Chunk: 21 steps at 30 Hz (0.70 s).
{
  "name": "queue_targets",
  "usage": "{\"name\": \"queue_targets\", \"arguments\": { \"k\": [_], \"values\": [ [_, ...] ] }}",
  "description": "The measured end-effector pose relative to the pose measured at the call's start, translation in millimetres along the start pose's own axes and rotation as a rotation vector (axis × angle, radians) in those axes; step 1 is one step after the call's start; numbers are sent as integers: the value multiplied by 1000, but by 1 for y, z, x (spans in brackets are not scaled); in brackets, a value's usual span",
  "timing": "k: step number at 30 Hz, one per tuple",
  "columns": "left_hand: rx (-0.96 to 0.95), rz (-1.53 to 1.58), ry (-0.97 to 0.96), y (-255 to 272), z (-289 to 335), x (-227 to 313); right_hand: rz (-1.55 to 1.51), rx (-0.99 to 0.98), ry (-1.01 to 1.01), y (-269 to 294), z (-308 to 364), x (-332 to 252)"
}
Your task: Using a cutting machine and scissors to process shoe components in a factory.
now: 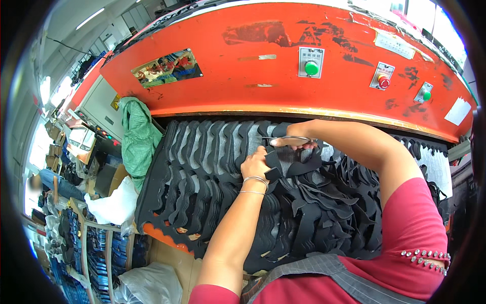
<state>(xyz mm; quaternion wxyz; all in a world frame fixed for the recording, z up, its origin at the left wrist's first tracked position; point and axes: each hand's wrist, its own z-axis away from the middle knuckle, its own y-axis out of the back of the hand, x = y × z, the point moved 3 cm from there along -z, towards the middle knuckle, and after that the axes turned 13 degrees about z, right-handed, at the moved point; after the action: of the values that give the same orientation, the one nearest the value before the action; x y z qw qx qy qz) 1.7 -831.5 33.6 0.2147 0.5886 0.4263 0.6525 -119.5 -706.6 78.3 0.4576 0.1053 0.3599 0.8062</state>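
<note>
My right hand (pixel 295 137) is closed around a pair of scissors (pixel 266 137), whose thin metal blades point left over the stacked material. Just below and to the left, my left hand (pixel 254 166) has its fingers curled on a black sheet piece (pixel 273 163) that sticks out past them. Under both hands lie layered black sheets (pixel 202 147) cut into wavy strips, with grey surface showing between the rows. Loose, tangled black offcuts (pixel 334 195) are heaped below my right hand. My left fingertips are partly hidden.
Behind the sheets stands a wide orange machine (pixel 217 86) with a green button (pixel 311 68) and a red knob (pixel 383 81). Green cloth (pixel 135 137) hangs at its left, above a white bag (pixel 116 202). A filled rack (pixel 96 253) stands lower left; another person (pixel 61 185) is at far left.
</note>
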Motion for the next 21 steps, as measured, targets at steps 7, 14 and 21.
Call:
{"name": "queue_targets", "arguments": {
  "k": [7,14,21],
  "values": [
    [-74,160,-258,5,-5,-1,-55,150,25,-12,25,19],
    [-194,312,-188,11,-7,-23,95,-9,-143,-10,-8,-23],
    [-307,676,-342,22,-32,-71,43,94,-205,-33,17,-41]
  ]
}}
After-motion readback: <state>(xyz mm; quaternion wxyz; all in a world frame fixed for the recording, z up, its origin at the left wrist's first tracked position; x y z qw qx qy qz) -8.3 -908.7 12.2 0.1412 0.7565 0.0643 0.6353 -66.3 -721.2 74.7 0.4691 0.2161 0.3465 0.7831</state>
